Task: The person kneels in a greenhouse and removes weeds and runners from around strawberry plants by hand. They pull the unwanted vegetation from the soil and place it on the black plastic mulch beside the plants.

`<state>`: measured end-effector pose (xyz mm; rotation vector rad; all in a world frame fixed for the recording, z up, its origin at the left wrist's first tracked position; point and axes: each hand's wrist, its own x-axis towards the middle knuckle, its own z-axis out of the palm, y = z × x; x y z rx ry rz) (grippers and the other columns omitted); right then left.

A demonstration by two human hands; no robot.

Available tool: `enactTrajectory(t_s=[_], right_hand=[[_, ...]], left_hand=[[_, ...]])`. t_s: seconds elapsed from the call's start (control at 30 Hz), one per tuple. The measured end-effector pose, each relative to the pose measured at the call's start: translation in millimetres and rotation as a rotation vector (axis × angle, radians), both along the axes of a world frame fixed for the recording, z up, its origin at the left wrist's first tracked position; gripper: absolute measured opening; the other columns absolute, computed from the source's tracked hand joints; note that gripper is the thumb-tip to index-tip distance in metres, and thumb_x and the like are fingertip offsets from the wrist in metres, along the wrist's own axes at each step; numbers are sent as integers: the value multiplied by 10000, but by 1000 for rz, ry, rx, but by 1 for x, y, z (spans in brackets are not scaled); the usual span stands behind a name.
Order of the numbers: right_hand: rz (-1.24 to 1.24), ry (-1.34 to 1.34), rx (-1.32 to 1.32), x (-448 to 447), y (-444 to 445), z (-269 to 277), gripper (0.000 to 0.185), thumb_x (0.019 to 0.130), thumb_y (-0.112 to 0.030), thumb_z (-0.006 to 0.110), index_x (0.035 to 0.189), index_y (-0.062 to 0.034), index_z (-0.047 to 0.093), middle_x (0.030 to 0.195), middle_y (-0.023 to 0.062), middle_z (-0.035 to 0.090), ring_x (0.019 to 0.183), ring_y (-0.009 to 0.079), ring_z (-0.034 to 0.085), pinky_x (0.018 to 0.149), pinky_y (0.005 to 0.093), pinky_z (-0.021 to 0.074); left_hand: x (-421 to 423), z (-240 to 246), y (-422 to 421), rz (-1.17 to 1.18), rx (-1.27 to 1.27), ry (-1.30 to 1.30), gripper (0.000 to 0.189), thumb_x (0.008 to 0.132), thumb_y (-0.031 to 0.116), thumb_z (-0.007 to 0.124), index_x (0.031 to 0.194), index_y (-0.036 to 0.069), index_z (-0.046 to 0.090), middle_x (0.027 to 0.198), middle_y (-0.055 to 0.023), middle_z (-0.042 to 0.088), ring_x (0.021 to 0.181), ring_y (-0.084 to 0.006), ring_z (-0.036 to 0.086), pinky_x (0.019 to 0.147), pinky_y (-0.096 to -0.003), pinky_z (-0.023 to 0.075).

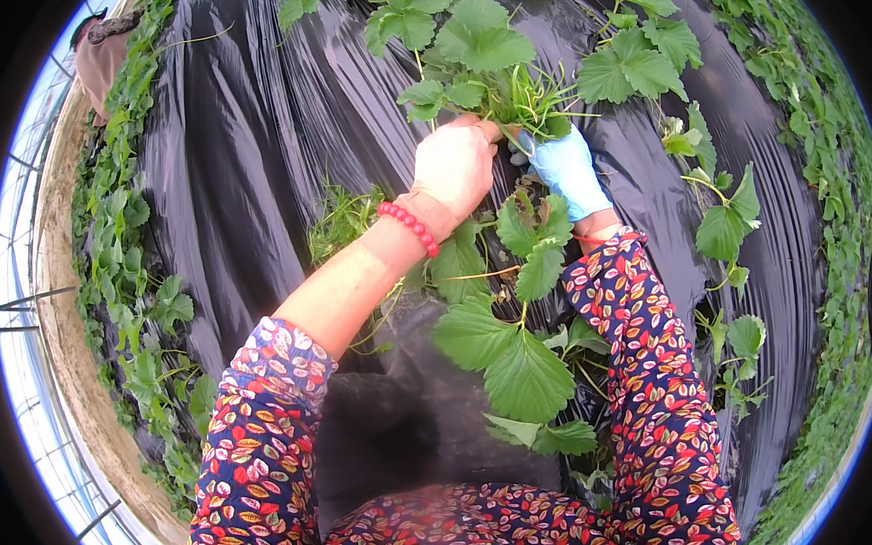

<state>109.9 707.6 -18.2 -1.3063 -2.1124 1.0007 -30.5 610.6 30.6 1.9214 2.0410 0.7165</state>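
My left hand is bare, with a red bead bracelet at the wrist. Its fingers curl in at the foot of a strawberry plant, and what lies under them is hidden. Beside it, my right hand wears a light blue glove. A tuft of thin green grass sticks up out of the gloved fingers, among the strawberry leaves. Below both hands, another strawberry plant grows through the black plastic mulch film.
A heap of loose grass lies on the film left of my forearm. More strawberry plants stand along the right. Leafy rows border both sides. At the upper left, a person is bent over beside a pale path.
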Motion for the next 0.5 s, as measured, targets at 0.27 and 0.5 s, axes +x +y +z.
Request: enactTrajectory(t_s=[0.27,0.5], right_hand=[[103,-278,295,13,-8,19,197,891,-82,593,1072,-32,651,871,59,684,694,160,666,578,285,531],[-376,657,-117,64,-61,51,314,869,15,581,1181,35,606,1053,105,663,942,163,628,821,280,507]], left_hand=[[15,-19,57,-45,32,-60,142,763,65,620,904,59,627,958,-142,603,852,-338,637,739,-431,533],[20,-35,72,-115,172,199,259,790,57,642,1049,58,655,1044,-120,628,915,-303,627,827,-369,513]])
